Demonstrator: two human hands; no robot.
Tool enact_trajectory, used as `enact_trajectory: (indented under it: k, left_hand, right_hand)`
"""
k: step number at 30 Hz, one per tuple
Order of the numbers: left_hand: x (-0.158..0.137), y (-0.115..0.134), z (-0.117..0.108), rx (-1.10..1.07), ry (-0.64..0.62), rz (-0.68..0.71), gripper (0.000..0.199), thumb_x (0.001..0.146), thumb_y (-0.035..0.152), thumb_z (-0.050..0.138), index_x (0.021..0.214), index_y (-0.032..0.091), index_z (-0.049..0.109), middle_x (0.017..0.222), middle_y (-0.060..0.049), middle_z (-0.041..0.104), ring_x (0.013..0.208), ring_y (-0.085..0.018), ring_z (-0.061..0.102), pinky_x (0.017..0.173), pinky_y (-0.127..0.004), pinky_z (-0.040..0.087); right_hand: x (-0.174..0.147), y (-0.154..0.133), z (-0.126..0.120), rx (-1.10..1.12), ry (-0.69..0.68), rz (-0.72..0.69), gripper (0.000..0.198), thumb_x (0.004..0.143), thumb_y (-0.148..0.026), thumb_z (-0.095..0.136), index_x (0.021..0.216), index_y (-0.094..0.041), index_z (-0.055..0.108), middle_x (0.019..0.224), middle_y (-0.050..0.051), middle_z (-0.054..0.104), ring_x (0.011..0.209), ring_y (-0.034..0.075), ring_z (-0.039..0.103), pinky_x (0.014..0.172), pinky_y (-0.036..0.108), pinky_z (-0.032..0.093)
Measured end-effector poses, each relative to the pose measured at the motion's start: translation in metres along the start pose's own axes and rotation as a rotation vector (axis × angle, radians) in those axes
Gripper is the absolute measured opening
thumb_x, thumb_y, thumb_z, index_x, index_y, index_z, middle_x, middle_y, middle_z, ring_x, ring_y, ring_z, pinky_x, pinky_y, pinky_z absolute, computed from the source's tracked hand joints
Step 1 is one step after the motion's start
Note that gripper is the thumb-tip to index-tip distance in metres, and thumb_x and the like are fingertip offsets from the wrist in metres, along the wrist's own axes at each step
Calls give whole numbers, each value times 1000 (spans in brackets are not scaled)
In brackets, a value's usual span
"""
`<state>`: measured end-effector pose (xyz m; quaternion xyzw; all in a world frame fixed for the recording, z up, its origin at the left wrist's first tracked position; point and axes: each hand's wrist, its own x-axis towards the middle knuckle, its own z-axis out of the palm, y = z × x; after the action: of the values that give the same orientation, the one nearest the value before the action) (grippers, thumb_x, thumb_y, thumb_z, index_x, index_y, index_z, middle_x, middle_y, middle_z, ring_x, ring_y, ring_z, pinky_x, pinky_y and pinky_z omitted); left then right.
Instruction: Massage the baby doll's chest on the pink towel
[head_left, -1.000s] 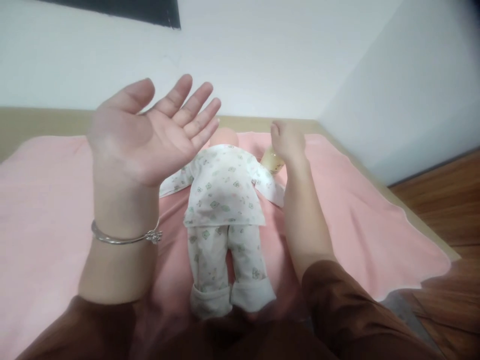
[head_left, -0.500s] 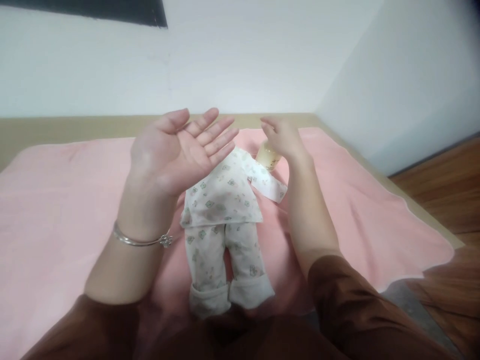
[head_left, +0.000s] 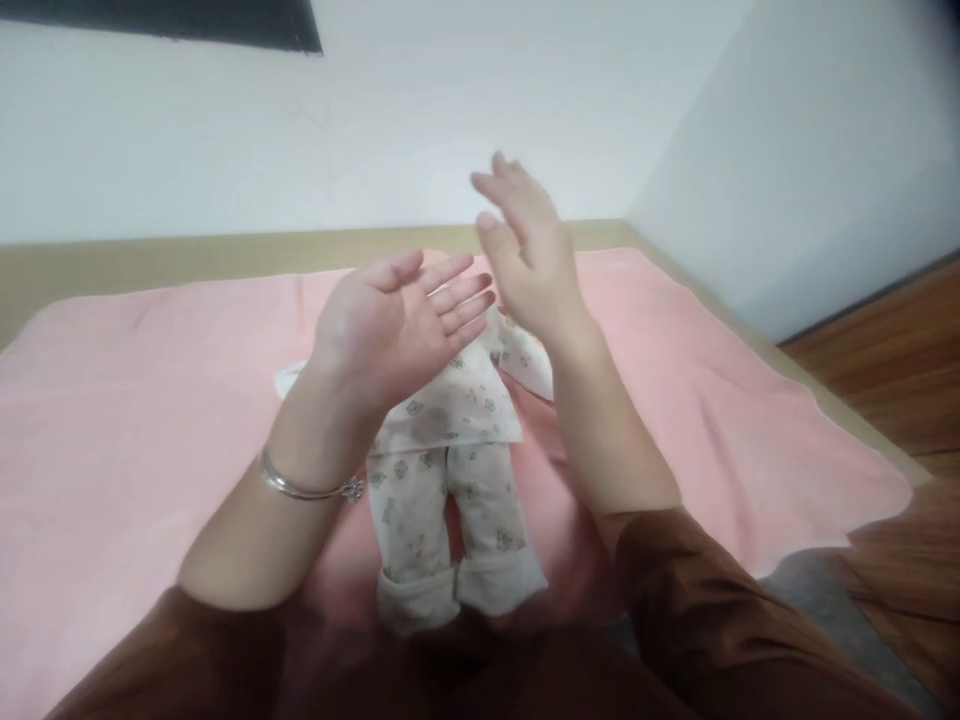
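Note:
Palm up, my left hand (head_left: 401, 325) is held above a small white patterned top (head_left: 450, 405), its fingers stretched out and holding nothing. A silver bracelet (head_left: 307, 490) circles that wrist. My right hand (head_left: 532, 245) is raised a little higher to the right, fingers apart, nothing in it. The two hands are close together but do not touch. Below the top lie matching small trousers (head_left: 450, 520) with turned-up cuffs. The top's upper part is hidden behind my hands; one sleeve shows at each side.
A pink blanket (head_left: 150, 430) lies under the clothes, over a tan surface (head_left: 187, 257) against a white wall (head_left: 405, 110). A dark panel (head_left: 187, 18) is on the wall at upper left. Wooden flooring (head_left: 907, 370) shows at the right.
My right hand has risen from beside a yellowish bottle-like object, which is now hidden from view. My left hand has shifted right and slightly down, still palm up.

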<state>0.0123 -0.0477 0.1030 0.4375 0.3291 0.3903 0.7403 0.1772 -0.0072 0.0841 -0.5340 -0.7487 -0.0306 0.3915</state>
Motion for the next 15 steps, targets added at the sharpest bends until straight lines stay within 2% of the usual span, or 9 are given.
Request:
enact_trajectory:
  k: [3, 4, 5, 9, 12, 14, 15]
  left_hand:
    - [-10, -2, 18, 40, 13, 144, 61, 103, 41, 7, 151, 26, 42, 147, 0, 56, 157, -26, 19, 129, -50, 29]
    - [-14, -3, 21, 59, 41, 197, 61, 104, 41, 4, 152, 28, 39, 149, 2, 54, 158, -24, 16, 130, -47, 28]
    - [-17, -5, 23, 82, 79, 238, 61, 104, 43, 3, 154, 30, 36, 152, 4, 51, 158, -23, 13, 131, -44, 27]
    - [-25, -10, 16, 172, 257, 308, 68, 98, 63, 9, 159, 35, 20, 165, 12, 31, 159, -18, -1, 131, -31, 23]
    - [-27, -5, 3, 246, 309, 339, 69, 94, 72, 13, 158, 47, 13, 164, 26, 21, 157, -14, -6, 132, -28, 18]
    - [-29, 2, -2, 253, 319, 352, 60, 95, 68, 6, 155, 56, 6, 160, 36, 16, 155, -10, -12, 132, -28, 13]
    - [-30, 5, -2, 215, 320, 308, 56, 96, 66, 0, 152, 62, 3, 158, 41, 13, 154, -8, -17, 132, -29, 11]
  right_hand:
    - [-15, -45, 5, 82, -112, -65, 47, 103, -39, 31, 146, -32, 50, 163, -10, 33, 158, 14, 13, 133, 35, 6]
    - [-22, -58, 7, 140, -138, -57, 48, 104, -35, 27, 145, -31, 51, 163, -10, 34, 158, 14, 12, 133, 36, 0]
    - [-29, -70, 9, 233, -168, -54, 49, 104, -39, 26, 145, -30, 51, 164, -9, 32, 159, 15, 8, 133, 36, -3]
    - [-55, -100, 5, 613, -221, -38, 64, 103, -47, 19, 159, -16, 29, 170, 0, 14, 158, 11, -2, 131, 28, 0]
    - [-67, -109, -10, 764, -294, -65, 65, 103, -44, 28, 163, -25, 13, 170, -6, 9, 158, 10, -2, 132, 27, 2]
    - [-70, -112, -21, 758, -386, -82, 72, 101, -43, 36, 163, -29, 3, 168, -12, 12, 157, 9, -6, 132, 25, 1]
    - [-70, -112, -25, 748, -416, -104, 73, 101, -41, 37, 163, -29, -1, 168, -15, 13, 156, 8, -10, 131, 22, -1]
